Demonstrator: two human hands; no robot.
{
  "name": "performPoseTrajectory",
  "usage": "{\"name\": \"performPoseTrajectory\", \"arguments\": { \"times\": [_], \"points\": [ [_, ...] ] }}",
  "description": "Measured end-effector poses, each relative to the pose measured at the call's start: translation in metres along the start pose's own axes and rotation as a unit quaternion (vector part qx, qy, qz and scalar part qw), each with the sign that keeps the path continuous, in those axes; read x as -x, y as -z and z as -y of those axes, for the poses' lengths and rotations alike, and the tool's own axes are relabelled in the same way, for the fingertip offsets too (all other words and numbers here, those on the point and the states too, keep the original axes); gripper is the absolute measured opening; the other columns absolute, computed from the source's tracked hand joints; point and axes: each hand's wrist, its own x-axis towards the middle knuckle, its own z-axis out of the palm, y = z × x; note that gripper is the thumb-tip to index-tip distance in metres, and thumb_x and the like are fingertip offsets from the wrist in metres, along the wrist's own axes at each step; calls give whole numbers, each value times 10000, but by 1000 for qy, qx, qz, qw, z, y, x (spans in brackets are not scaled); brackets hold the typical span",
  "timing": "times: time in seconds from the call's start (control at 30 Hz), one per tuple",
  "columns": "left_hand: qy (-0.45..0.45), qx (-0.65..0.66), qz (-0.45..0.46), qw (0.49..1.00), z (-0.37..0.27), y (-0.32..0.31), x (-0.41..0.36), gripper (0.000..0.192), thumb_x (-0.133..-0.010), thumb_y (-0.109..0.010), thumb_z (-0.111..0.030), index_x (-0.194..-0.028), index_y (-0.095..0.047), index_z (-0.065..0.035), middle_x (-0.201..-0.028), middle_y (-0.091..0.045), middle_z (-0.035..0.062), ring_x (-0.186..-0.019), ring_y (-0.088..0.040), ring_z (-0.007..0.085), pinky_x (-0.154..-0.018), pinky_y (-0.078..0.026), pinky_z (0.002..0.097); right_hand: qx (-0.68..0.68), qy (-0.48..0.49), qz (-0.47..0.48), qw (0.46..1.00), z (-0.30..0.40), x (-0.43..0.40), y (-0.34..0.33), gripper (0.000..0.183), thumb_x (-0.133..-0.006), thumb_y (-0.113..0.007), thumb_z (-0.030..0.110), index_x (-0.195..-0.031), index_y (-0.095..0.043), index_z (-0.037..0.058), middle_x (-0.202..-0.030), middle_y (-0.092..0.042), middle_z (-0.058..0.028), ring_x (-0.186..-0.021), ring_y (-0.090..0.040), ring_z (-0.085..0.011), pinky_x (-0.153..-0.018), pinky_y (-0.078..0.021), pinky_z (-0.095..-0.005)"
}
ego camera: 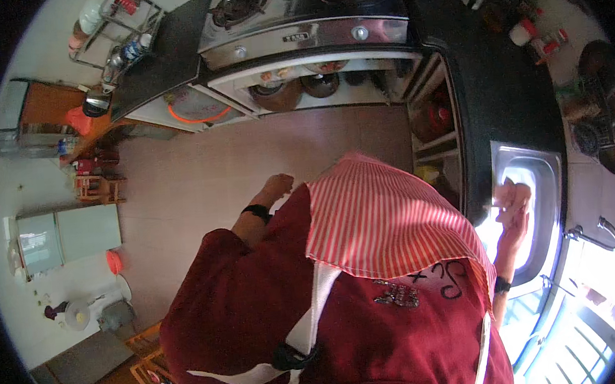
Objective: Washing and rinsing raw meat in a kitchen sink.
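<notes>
My left hand point(279, 185) hangs over the tiled floor, left of the red-and-white striped apron point(384, 213). Its fingers are curled in, and nothing shows in them. A dark band circles that wrist. Over the stainless steel sink point(544, 175), at the right, is my right hand point(513, 220), also with a dark band at the wrist. Blur and strong glare lie around its fingers; whether the pinkish-brown shape at their tips is an item or just the fingers, I cannot tell. A curved metal faucet point(610, 235) stands beyond the sink's far side.
A gas stove point(302, 34) is set in the black countertop point(493, 88), above open shelves with pots point(321, 84). Bottles and jars point(537, 37) line the back right. Along the left side are a wire rack point(115, 39), a small wooden stool point(98, 189) and a pale refrigerator point(88, 234).
</notes>
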Motion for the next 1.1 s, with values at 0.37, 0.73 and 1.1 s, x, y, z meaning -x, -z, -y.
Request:
{"name": "performPoseTrajectory", "arguments": {
  "times": [0.37,0.73,1.1],
  "points": [
    [199,233,25,952,51,-60,165,365,-924,-586,-280,-1209,-611,-54,-1110,-663,103,-1014,-643,218,-859,-523,378,-269,-136,-152,941,-22,-25,10,474,-991,-388,426,-1355,-507,148,-1341,-563,-69,-1240,-521,-281,-1009,-424,-545],
    [257,306,13,917,59,-12,190,398,-948,-574,-309,-1245,-584,-45,-1158,-641,125,-1056,-626,233,-909,-496,390,-378,-89,-89,917,-27,14,-15,629,-955,-424,601,-1427,-443,185,-1420,-507,-68,-1298,-484,-280,-1082,-394,-463],
    [82,359,-24,929,-116,121,47,432,-973,-562,-338,-1282,-557,-36,-1207,-619,147,-1098,-608,247,-960,-469,401,-160,-145,57,975,-1,23,-77,689,-903,-611,404,-1449,-366,62,-1415,-469,-141,-1306,-458,-286,-1068,-396,-427]
  ]
}}
